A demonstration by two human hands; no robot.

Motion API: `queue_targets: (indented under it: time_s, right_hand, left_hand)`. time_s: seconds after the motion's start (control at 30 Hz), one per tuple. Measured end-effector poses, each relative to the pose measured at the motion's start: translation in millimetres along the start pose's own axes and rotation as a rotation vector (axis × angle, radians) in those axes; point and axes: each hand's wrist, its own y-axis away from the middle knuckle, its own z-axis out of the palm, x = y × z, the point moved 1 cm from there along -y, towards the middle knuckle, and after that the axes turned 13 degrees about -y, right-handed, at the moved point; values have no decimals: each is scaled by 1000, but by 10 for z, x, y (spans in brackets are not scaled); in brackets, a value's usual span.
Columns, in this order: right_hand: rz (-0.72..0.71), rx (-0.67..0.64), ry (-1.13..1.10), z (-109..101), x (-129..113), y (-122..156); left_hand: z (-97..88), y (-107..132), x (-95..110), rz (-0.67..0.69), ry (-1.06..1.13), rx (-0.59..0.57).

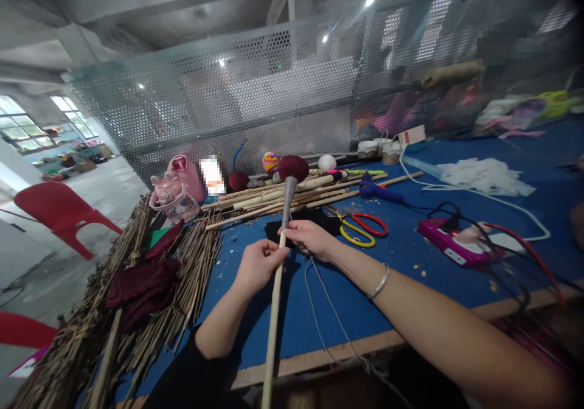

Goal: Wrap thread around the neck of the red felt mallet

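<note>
A long pale wooden stick (272, 324) tilts upward in front of me, topped by a dark red ball (293, 167). Tight grey wrapping (288, 199) covers its neck just below the ball. My left hand (258, 265) pinches the bare wood between thumb and fingers. Slightly higher, my right hand (311, 238) is closed at the lower end of the wrapping, its fingertips on the grey cord against the stick. Loose grey cord (329, 311) hangs from there in a long loop past the table edge. A black cloth (326, 221) lies behind my hands.
Scissors (358, 240) with red and yellow handles, a blue glue gun (381, 191) and a magenta power strip (456, 244) with cables lie rightward on the blue table (387, 287). Bundled twigs (191, 287) and dark red fabric (143, 290) are left. Wooden sticks (246, 211) lie behind.
</note>
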Motion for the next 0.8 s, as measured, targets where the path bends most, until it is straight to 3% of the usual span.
queue_targets:
  time_s: [0.13,0.23,0.4,0.47,0.67,0.8]
  right_hand:
    - [70,-61,-107,-28,16,-6]
    - [32,-50,-55,-35,31,-21]
    - [-114,17,93,-25,69,-49]
    - [-137,21,109,-21,71,-49]
    - [4,-55,-65,15,12,5]
    - [-14,-88,-91,57,-19,25]
  left_hand:
    - [-10,17,62,-84,238,-175]
    - [6,21,49,-107,263,-261]
    - [8,-2,-11,-3,73,-75]
    - [-1,-2,-7,11,44,-56]
    - [-39,26,35,-99,318,-301]
    - [-12,38,43,-104,483,-404]
